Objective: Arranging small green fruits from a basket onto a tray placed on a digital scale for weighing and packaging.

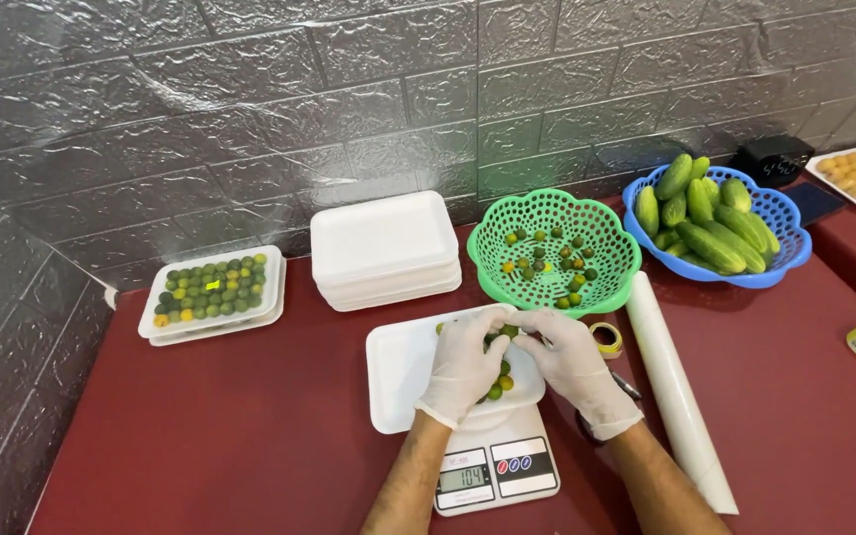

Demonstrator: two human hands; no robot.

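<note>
Gloved left hand point(463, 365) and right hand point(569, 359), fingers curled, gather small limes point(499, 382) on a white tray point(398, 372) atop the scale point(495, 466); green basket point(553, 252) just behind the tray.

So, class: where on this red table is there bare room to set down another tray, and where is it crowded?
Bare table lies in front of the wrapped tray of small fruit, left of the scale. Another patch lies right of the white roll, below the blue basket. It is crowded around both hands, the green basket and the tray stack.
</note>
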